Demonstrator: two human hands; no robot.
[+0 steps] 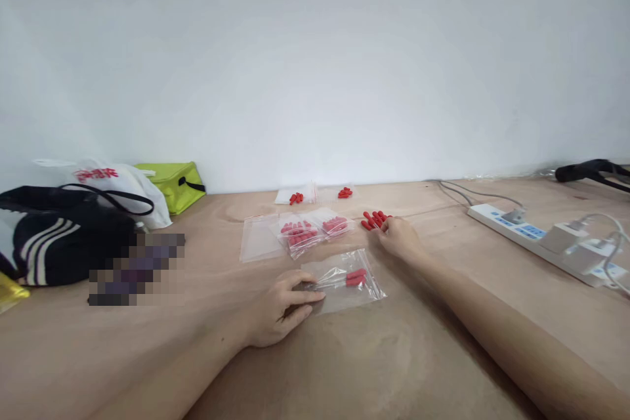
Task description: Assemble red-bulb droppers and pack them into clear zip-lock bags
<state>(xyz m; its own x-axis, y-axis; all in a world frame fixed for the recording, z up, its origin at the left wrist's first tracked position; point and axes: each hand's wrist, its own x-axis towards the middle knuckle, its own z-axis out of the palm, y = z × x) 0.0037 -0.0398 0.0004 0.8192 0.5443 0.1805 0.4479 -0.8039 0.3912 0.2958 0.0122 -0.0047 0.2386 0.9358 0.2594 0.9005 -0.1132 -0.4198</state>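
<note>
My left hand (290,308) lies on the near left end of a clear zip bag (325,300), its fingers spread and gripping nothing. Inside that bag, toward its right end, are red pieces (356,277). My right hand (399,239) reaches to a loose pile of red pieces (373,218) on the table; its fingers are bent together at the pile's right edge, and what they hold, if anything, is hidden. Behind the near bag lie bags with several red pieces (299,232), another filled bag (335,225) and a flat clear bag (260,239).
By the wall are two small groups of red pieces (296,198) on clear bags. A white power strip (506,226) with plugs and cables lies right. At left stand a black bag (73,236), a white plastic bag (142,193) and a green box-shaped bag (174,187).
</note>
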